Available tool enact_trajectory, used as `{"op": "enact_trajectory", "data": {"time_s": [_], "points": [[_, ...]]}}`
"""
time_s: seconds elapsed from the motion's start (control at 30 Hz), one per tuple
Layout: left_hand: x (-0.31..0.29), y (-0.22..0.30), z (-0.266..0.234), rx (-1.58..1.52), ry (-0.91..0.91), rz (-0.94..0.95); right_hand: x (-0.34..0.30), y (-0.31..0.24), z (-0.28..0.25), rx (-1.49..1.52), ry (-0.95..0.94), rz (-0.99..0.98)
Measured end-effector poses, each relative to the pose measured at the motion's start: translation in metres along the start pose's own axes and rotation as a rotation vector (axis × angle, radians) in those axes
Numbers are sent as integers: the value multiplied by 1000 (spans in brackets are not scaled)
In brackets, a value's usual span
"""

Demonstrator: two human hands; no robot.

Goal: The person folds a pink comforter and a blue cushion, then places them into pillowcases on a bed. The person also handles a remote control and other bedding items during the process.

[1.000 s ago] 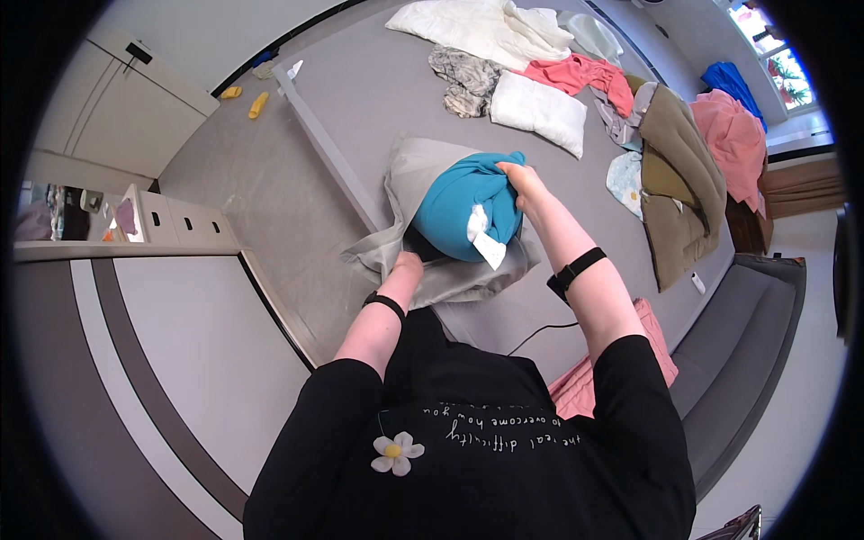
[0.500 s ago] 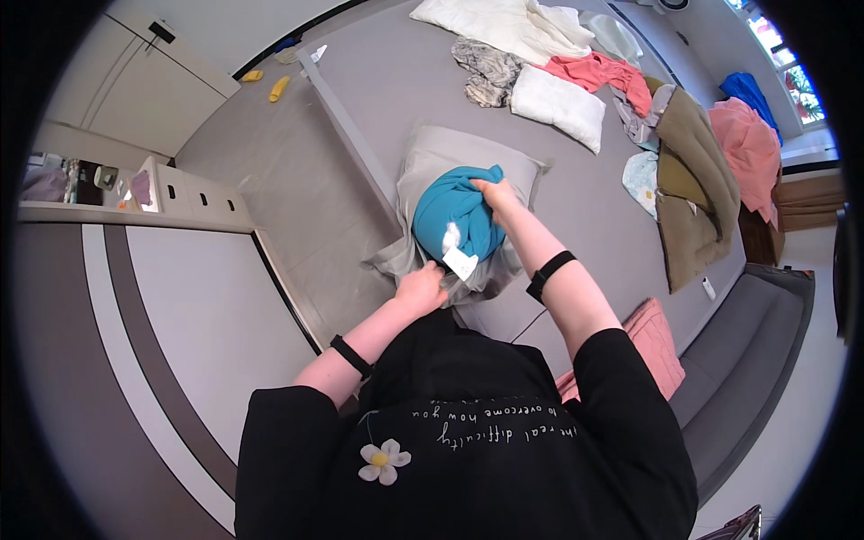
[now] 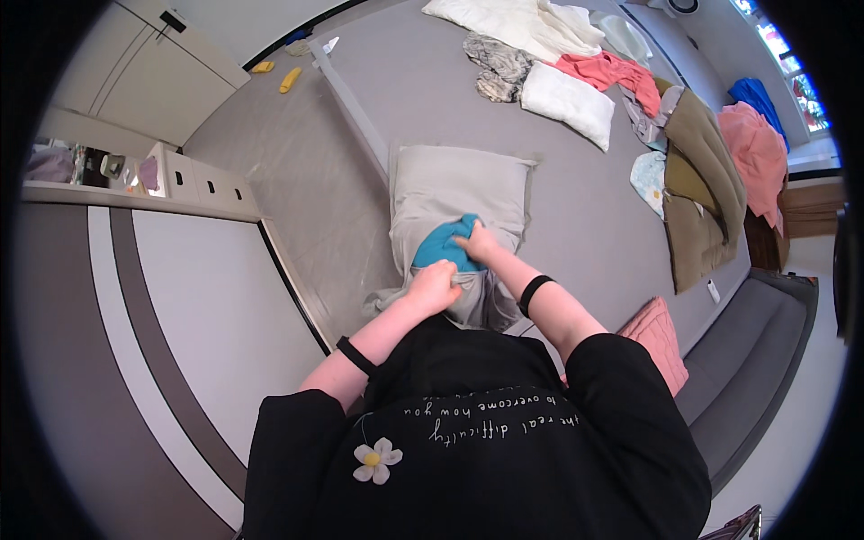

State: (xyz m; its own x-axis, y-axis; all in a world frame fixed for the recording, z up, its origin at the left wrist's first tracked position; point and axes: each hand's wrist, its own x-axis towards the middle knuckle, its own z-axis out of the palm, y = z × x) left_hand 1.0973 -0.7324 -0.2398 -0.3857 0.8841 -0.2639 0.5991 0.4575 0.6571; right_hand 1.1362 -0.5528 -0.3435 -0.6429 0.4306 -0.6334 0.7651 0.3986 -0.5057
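A rolled-up teal cloth (image 3: pixel 440 247) lies at the near end of a light grey pillowcase (image 3: pixel 457 184) on the edge of the bed. Fingers of my right hand (image 3: pixel 481 244) are closed on the top right of the teal bundle. At its lower left, my left hand (image 3: pixel 433 289) grips the pillowcase's fabric edge. Grey fabric covers the lower part of the bundle, so only its upper part shows. The white tag on it is out of sight. Loose folds of the pillowcase hang near my waist.
On the grey bed (image 3: pixel 589 216) lie a white pillow (image 3: pixel 567 103), red cloth (image 3: pixel 621 76), a patterned grey cloth (image 3: pixel 498 67) and an olive blanket (image 3: pixel 702 189). Pink quilted fabric (image 3: pixel 660 342) is beside my right arm. A low rail (image 3: pixel 353 103) edges the bed's left side.
The teal cloth has moved toward me and become partly covered by the grey pillowcase. My right hand came nearer with it; my left hand rose slightly onto the fabric edge.
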Motion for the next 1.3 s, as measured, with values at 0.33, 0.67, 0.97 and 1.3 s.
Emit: {"op": "enact_trajectory", "data": {"time_s": [0.33, 0.67, 0.97, 1.3], "points": [[42, -29, 2, -183, 98, -9, -48, 47, -55, 21, -409, -144], [100, 56, -9, 38, -339, -75, -67, 95, -150, -735, 98, -94], [116, 54, 84, 21, -273, 150, -162, 128, -103, -158, 775, -94], [166, 47, 93, -249, -625, 163, -173, 100, -50, 134, 673, 18]]}}
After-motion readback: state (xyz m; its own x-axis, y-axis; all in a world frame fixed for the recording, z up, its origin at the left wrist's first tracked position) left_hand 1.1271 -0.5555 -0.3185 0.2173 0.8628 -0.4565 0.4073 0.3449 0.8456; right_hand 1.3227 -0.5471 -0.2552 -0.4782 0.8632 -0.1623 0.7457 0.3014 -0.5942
